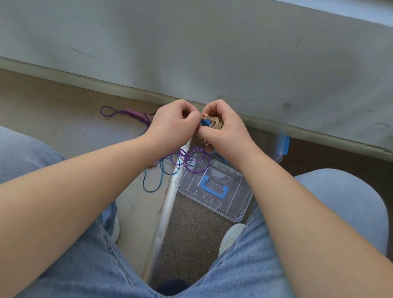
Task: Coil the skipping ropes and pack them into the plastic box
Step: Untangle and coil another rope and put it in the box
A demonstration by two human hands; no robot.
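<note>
Over the floor (39,108), head view: right hand (222,132) grips the tan rope (214,122), nearly coiled; left hand (172,125) pinches its end. Purple rope (193,161) and teal rope (151,185) lie loose by the lid (216,192). Box (283,143) is beside the right wrist, nothing visibly packed.

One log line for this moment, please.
step: coiling | left hand, right hand: hold tan rope | purple rope: loose on floor, loops over lid | box: partly hidden

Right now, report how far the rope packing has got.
Done: the clear plastic lid with a blue handle is off, lying on the floor. In hand: left hand and right hand grip a coiled tan rope with a blue handle. Left: the purple rope and thin teal rope lie loose on the floor, unpacked.
</note>
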